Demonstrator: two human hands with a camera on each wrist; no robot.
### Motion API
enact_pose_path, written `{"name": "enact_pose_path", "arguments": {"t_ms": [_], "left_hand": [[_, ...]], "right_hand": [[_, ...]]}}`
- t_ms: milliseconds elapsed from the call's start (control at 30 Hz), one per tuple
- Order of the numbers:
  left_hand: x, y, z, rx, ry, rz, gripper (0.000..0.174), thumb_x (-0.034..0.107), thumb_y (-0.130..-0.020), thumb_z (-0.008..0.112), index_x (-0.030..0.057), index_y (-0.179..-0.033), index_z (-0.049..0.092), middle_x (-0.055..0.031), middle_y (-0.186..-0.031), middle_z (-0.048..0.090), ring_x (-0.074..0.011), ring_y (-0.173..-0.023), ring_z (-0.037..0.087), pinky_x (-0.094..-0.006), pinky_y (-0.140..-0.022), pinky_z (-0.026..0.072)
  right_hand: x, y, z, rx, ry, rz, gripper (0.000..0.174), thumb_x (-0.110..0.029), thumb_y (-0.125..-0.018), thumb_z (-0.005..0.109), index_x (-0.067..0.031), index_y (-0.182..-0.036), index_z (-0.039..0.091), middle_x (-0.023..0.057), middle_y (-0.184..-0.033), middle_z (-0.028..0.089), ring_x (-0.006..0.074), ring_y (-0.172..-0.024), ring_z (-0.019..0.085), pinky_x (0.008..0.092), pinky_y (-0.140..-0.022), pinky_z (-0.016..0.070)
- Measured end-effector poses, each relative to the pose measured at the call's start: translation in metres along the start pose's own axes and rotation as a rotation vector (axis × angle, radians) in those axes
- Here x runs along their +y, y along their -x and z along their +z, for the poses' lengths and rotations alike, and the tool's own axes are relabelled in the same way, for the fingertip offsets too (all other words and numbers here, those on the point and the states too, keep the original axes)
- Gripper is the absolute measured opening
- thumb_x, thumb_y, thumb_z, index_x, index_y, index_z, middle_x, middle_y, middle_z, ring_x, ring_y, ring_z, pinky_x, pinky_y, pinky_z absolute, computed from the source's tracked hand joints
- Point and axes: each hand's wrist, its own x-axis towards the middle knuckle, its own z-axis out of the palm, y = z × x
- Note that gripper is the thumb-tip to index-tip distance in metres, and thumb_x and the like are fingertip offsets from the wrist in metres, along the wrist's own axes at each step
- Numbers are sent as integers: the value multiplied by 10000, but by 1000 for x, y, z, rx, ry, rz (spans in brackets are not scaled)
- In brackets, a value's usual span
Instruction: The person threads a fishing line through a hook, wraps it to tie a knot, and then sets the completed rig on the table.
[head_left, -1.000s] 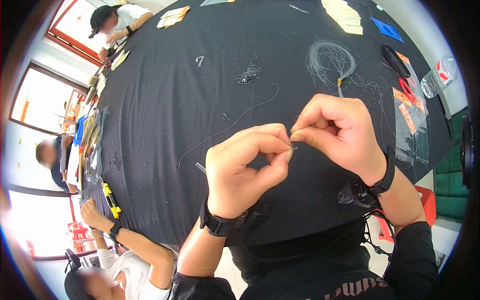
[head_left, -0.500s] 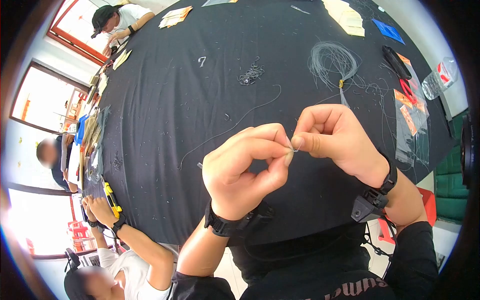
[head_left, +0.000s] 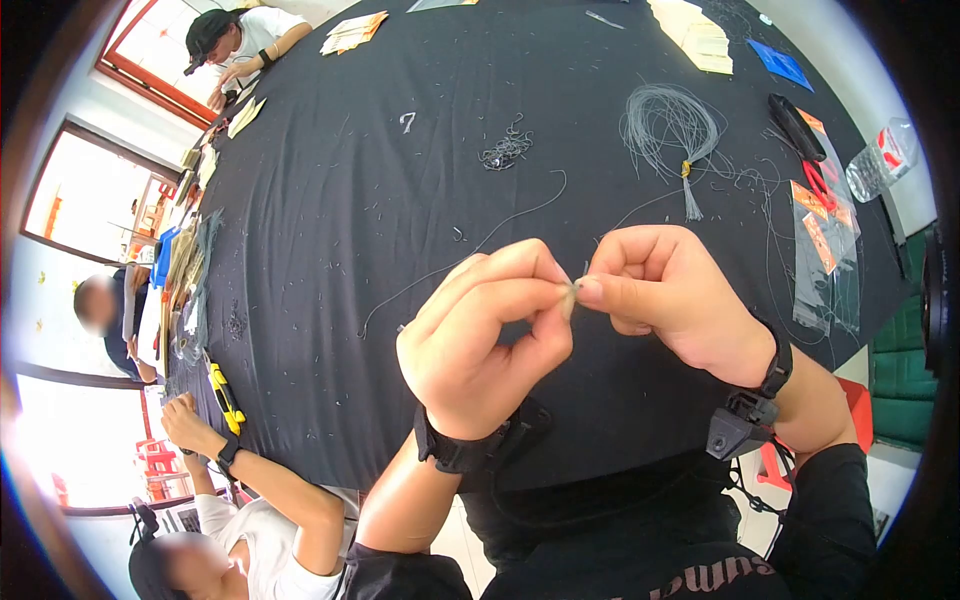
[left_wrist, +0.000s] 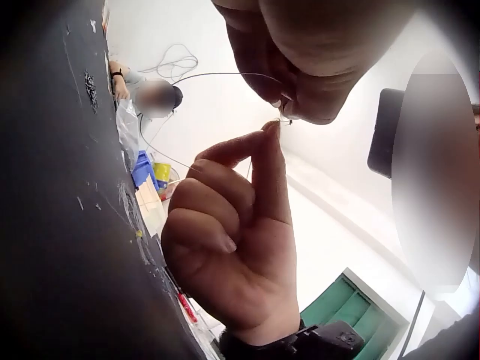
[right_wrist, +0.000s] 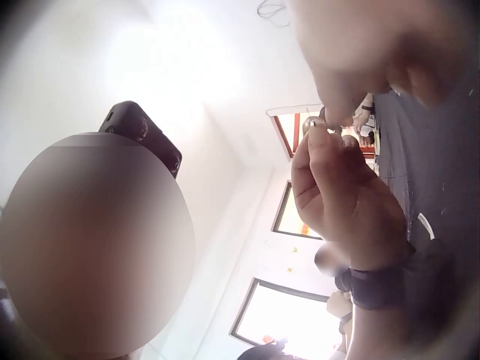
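Observation:
Close over the black cloth, my left hand (head_left: 490, 325) pinches a tiny fish hook, mostly hidden by the fingertips. My right hand (head_left: 690, 305) meets it tip to tip, thumb and index finger pinching thin fishing line (head_left: 645, 207). In the left wrist view this fishing line (left_wrist: 225, 73) loops between both hands, and a small dark tip (left_wrist: 289, 121) shows at the pinch. Beyond the hands lie a heap of fish hooks (head_left: 507, 152), a lone hook (head_left: 459, 235) and a coiled bundle of line (head_left: 672, 125) tied in yellow.
A loose grey strand (head_left: 470, 256) curves across the cloth left of my hands. To the right are red-handled scissors (head_left: 818, 185), clear packets (head_left: 825, 265) and a water bottle (head_left: 882, 160). Paper cards (head_left: 692, 38) lie at the back. Other people sit along the left side, near a yellow cutter (head_left: 224, 398).
My right hand has moved lower and turned, its thumb now pressed near the left fingertips. My left hand has shifted slightly left. The strand running up from the right hand shows more clearly.

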Motion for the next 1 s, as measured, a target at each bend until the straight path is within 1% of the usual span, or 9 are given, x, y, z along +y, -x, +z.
{"name": "enact_pose_path", "arguments": {"t_ms": [67, 233, 267, 333, 433, 533, 633, 900, 1000], "left_hand": [[-3, 0, 1, 16, -20, -24, 181, -143, -708, 697, -7, -817, 646, -98, -865, 705, -106, -738, 645, -216, -622, 506], [-11, -3, 6, 0, -73, -60, 200, -115, -677, 719, 15, -801, 630, -66, -821, 683, -145, -639, 630, -229, -593, 511], [-11, -3, 5, -55, -60, -84, 177, -111, -690, 713, 7, -797, 636, -69, -834, 692, -128, -677, 638, -227, -618, 512], [-9, -4, 1, -166, -36, -131, 130, -103, -717, 701, -9, -789, 649, -76, -860, 712, -96, -751, 655, -223, -668, 515], [-11, -4, 1, -187, 67, -167, 144, -92, -715, 709, 5, -790, 634, -66, -844, 698, -121, -657, 645, -230, -616, 521], [-10, -3, 2, -202, 163, -197, 137, -94, -717, 703, 6, -787, 640, -68, -846, 704, -106, -668, 649, -226, -615, 521], [-6, -3, -2, -263, 223, -237, 132, -124, -726, 692, -25, -801, 649, -97, -879, 715, -140, -796, 674, -252, -701, 528], [-8, -1, -5, -221, 371, -210, 160, -139, -733, 682, -29, -845, 656, -130, -915, 707, -168, -813, 671, -276, -722, 535], [-8, -1, -4, -225, 388, -212, 152, -133, -742, 690, -31, -850, 658, -131, -924, 705, -168, -822, 669, -278, -720, 536]], "right_hand": [[-1, 2, 5, 31, 25, -67, 152, -155, -902, 742, -19, -878, 680, -76, -645, 553, -14, -548, 411, 179, -476, 270], [5, 3, 9, 139, 633, -516, 79, -60, -863, 735, -17, -877, 669, -6, -596, 538, 54, -518, 437, 230, -476, 325], [4, 2, 8, 144, 747, -625, 75, -44, -855, 732, -19, -874, 665, 8, -584, 526, 69, -511, 434, 241, -477, 331], [-2, 1, 4, 74, 823, -630, 75, -24, -848, 725, -22, -885, 659, 26, -575, 505, 91, -503, 425, 248, -481, 336], [-12, 3, -2, 22, 872, -581, 76, -14, -850, 718, -26, -891, 656, 15, -565, 485, 87, -506, 405, 247, -486, 330], [-14, 0, -5, 60, 816, -572, 72, -20, -856, 715, -30, -895, 655, -8, -559, 467, 62, -515, 384, 243, -488, 320], [-15, -2, -10, 103, 769, -587, 77, -48, -858, 730, -31, -891, 662, -36, -548, 430, 30, -526, 356, 232, -495, 303], [-8, -4, -10, 89, 556, -394, 105, -107, -874, 743, -27, -878, 676, -80, -549, 426, 12, -525, 322, 227, -492, 255], [-9, -3, -8, 118, 552, -400, 107, -105, -873, 745, -25, -879, 674, -81, -557, 441, 7, -531, 345, 214, -499, 270]]}}
